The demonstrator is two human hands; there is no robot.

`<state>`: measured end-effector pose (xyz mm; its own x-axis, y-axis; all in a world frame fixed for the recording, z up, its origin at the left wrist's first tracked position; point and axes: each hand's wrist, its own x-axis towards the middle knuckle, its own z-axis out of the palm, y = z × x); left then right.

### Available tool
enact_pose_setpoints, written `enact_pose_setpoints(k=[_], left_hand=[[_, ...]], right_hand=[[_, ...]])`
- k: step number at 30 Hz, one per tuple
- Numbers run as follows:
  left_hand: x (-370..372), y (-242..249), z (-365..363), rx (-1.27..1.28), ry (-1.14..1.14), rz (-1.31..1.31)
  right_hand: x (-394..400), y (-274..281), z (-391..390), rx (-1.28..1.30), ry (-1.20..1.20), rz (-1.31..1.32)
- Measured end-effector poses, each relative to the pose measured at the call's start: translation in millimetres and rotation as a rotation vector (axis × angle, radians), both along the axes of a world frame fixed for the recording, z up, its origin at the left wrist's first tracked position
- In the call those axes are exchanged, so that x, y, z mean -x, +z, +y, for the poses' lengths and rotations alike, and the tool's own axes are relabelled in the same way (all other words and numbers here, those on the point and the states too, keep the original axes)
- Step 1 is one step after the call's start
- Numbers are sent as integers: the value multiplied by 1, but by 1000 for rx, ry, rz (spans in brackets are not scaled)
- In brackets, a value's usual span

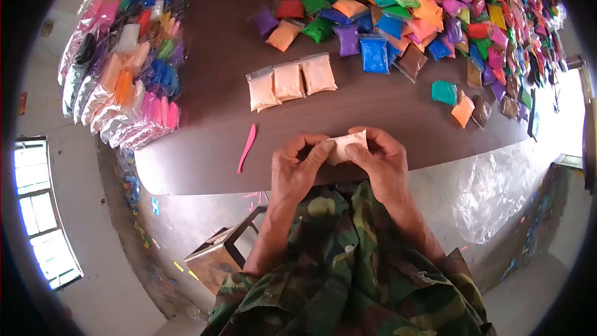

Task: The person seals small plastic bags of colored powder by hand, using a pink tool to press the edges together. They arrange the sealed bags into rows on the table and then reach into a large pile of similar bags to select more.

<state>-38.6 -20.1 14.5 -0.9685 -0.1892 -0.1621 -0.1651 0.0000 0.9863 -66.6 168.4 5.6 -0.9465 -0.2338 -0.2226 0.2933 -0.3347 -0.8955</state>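
Observation:
Between my two hands, over the table's near edge, is a small pale peach packet [346, 147] of what looks like soft clay. My left hand [300, 165] grips its left end, thumb on top and fingers curled behind. At the right end my right hand [382, 158] pinches it the same way, thumb pressed on the face. Beyond my hands lie three pale peach packets [288, 82] side by side, slightly overlapping. A pink plastic knife [247, 149] rests on the table to the left of my left hand.
A large heap of colourful packets [398, 12] covers the far right of the brown table [214, 81]. Bundles of filled clear bags [127, 68] stand along the left side. A teal packet [444, 92] and an orange packet [462, 110] lie right. A stool [221, 252] stands below.

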Motion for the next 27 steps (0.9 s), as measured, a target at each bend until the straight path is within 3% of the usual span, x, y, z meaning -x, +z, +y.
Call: enact_pose_setpoints(k=[3, 6, 12, 27], left_hand=[[7, 12, 5, 64, -63, -126], [11, 12, 13, 242, -113, 35], [7, 1, 10, -30, -116, 10], [0, 4, 5, 37, -63, -1]], right_hand=[[2, -4, 4, 12, -12, 4], [2, -5, 6, 76, 4, -24], [1, -1, 9, 45, 43, 1], [-9, -5, 4, -39, -23, 37]])
